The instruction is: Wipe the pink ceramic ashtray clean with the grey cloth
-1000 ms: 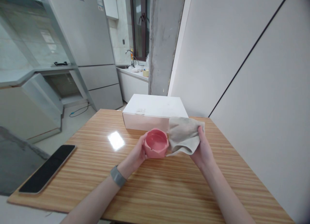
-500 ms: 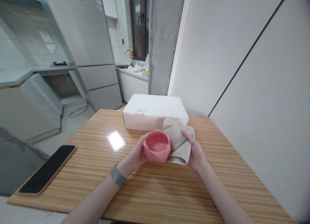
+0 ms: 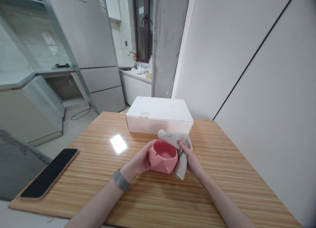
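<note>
A pink faceted ceramic ashtray (image 3: 163, 156) sits just above the wooden table (image 3: 153, 191), near its middle. My left hand (image 3: 139, 160) grips its left side, fingers curled round the wall; a grey band is on that wrist. My right hand (image 3: 192, 160) holds a beige cloth (image 3: 176, 142) and presses it against the ashtray's right and far rim. The cloth drapes over my right fingers and hangs down beside the ashtray.
A white closed box (image 3: 159, 114) lies right behind the ashtray. A black phone (image 3: 49, 172) lies at the table's left edge. A white wall runs along the right. A fridge (image 3: 86, 40) and kitchen counters stand beyond the table.
My right hand has brought the cloth leftward from beside the ashtray up against its rim. The ashtray has tilted and shifted slightly toward me in my left hand.
</note>
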The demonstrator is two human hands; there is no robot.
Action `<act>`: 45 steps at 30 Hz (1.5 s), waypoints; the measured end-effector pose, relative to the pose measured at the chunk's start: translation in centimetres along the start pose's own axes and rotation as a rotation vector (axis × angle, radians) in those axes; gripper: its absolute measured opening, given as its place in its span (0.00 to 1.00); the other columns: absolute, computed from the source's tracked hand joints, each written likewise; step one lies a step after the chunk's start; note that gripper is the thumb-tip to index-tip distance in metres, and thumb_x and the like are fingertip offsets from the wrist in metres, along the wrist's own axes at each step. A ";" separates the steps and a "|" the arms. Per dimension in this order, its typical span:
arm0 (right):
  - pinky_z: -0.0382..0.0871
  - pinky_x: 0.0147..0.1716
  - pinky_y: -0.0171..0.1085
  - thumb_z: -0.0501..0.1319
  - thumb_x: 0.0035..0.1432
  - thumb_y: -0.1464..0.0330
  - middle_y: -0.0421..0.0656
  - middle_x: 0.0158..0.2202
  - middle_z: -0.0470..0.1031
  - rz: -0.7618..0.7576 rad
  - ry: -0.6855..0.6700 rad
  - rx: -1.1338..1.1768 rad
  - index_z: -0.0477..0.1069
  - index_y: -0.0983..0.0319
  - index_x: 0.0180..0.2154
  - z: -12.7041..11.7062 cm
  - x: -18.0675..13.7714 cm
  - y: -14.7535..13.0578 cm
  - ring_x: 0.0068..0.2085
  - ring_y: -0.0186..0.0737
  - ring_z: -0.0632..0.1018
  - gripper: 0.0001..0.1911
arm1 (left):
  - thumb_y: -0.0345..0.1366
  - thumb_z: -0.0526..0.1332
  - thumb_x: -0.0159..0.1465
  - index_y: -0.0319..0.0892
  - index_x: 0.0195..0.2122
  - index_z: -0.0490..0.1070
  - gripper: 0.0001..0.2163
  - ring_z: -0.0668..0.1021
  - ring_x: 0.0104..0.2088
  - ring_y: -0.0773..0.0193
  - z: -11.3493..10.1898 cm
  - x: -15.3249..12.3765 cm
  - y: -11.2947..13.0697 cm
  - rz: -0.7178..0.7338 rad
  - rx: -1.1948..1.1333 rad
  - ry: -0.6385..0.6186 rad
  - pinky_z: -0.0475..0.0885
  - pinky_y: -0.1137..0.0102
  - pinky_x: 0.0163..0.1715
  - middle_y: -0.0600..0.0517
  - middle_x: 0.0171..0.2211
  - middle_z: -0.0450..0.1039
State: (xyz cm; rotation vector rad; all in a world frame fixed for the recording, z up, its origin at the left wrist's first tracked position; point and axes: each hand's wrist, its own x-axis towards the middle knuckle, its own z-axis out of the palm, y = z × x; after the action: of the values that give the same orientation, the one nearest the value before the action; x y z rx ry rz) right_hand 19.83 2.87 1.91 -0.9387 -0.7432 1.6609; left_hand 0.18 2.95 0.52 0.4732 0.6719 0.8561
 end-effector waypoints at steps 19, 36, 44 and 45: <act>0.69 0.55 0.46 0.71 0.44 0.53 0.45 0.37 0.84 -0.072 0.096 -0.028 0.78 0.61 0.42 0.0 0.4 1.1 0.50 0.54 0.79 0.25 | 0.44 0.62 0.62 0.44 0.53 0.71 0.19 0.79 0.41 0.59 0.3 0.0 -1.2 0.145 0.017 0.003 0.77 0.68 0.35 0.47 0.49 0.76; 0.67 0.56 0.48 0.70 0.47 0.58 0.43 0.47 0.81 -0.186 0.131 -0.021 0.78 0.58 0.42 -0.2 0.8 2.0 0.55 0.53 0.76 0.19 | 0.40 0.67 0.59 0.40 0.47 0.71 0.17 0.78 0.44 0.59 1.2 -0.3 -0.9 0.255 0.006 0.039 0.74 0.65 0.43 0.45 0.48 0.76; 0.67 0.56 0.47 0.69 0.47 0.58 0.40 0.42 0.83 -0.190 0.194 -0.013 0.78 0.57 0.40 -1.2 1.4 2.0 0.52 0.52 0.77 0.17 | 0.42 0.66 0.60 0.39 0.51 0.72 0.20 0.76 0.49 0.56 0.4 -0.4 -0.7 0.200 0.132 -0.026 0.71 0.67 0.46 0.44 0.48 0.76; 0.68 0.55 0.47 0.69 0.48 0.57 0.41 0.40 0.84 -0.170 0.186 -0.003 0.78 0.58 0.39 -1.0 1.3 1.9 0.51 0.52 0.78 0.18 | 0.45 0.64 0.61 0.40 0.51 0.72 0.20 0.76 0.49 0.56 0.3 -0.4 -0.6 0.176 0.122 -0.010 0.71 0.67 0.45 0.45 0.47 0.76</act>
State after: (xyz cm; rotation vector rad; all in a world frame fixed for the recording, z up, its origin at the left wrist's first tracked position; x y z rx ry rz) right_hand 19.62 3.63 -0.48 -0.9891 -0.6801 1.4045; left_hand 0.53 2.24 0.46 0.6533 0.6828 0.9811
